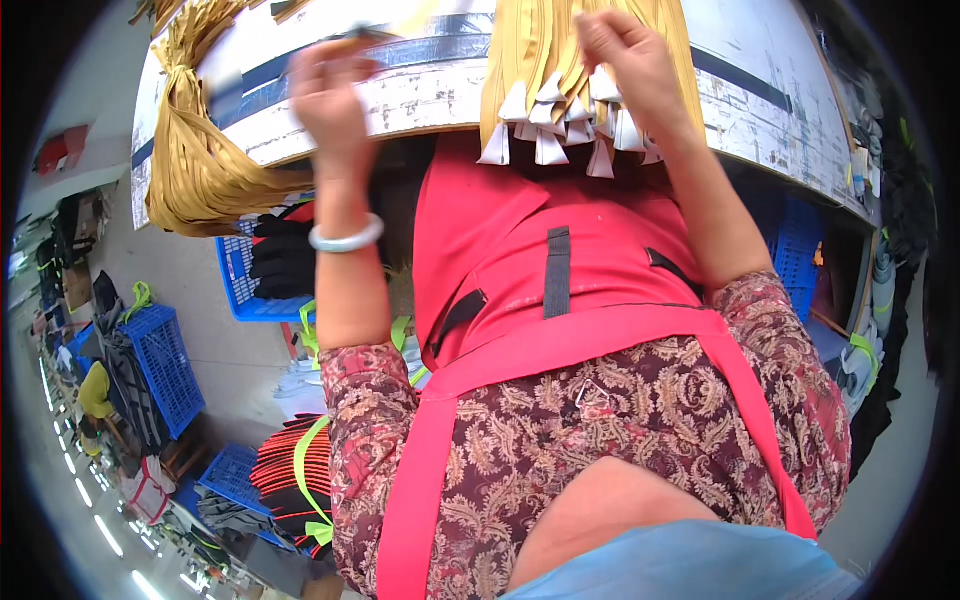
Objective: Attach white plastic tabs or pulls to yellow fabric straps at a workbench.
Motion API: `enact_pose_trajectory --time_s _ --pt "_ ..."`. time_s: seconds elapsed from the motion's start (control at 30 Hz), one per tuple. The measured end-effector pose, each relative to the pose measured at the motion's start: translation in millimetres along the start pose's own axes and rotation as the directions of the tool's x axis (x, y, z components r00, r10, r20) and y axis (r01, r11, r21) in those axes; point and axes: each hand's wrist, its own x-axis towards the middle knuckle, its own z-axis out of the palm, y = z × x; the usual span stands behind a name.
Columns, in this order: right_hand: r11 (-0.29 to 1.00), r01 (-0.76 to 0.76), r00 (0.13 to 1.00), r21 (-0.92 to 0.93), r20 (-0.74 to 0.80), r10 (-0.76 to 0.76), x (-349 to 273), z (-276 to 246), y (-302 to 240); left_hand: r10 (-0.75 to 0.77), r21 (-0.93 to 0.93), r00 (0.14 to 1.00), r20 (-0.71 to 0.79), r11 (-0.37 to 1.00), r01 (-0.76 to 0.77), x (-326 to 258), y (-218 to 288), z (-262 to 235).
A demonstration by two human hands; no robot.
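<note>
Gold fabric strips [535, 50] with white folded ends [550, 150] lie side by side over the near edge of the table, their tips hanging above my lap. My right hand [635, 75] is over these strips with its fingers curled in. Whether a strip is pinched between them is hidden. To the left, my left hand [335, 95] is raised over the table, closed and smeared by motion. A small dark thing [372, 36] shows at its fingertips, too blurred to name. A pale bangle [346, 236] circles that wrist.
A tied bundle of gold strips [190, 130] droops off the white, scuffed table [755, 60] at the left. Below stand a blue crate [240, 275] with dark items, another blue crate [165, 370], and a black-and-orange stack [290, 475] tied with a green band.
</note>
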Motion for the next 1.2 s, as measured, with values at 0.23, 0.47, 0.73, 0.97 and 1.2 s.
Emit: enact_pose_trajectory --time_s 0.23,0.47,0.73,0.97,1.2 --pt "0.976 -0.019 0.986 -0.219 0.160 0.055 -13.1 3.8 -6.6 0.187 0.210 0.772 0.608 0.900 -0.383 -41.0 -2.6 21.1" --pt "0.931 0.049 0.946 -0.361 0.315 0.072 -21.6 21.4 3.7 0.105 0.226 0.598 0.795 0.863 -0.451 -43.8 -10.9 59.1" --pt "0.954 0.045 0.963 -0.298 0.265 0.037 -17.5 20.3 6.2 0.143 0.011 0.746 0.651 0.980 -0.198 -45.1 -25.7 63.4" --pt "0.922 0.101 0.950 -0.374 0.313 0.023 -12.7 26.5 7.8 -0.117 -0.199 0.796 0.594 0.938 0.286 -31.2 -16.5 62.3" --pt "0.930 0.288 0.946 -0.230 0.216 -0.240 -10.7 32.7 -1.3 -0.136 -0.339 0.703 0.698 0.802 0.492 -7.6 -3.0 49.1"
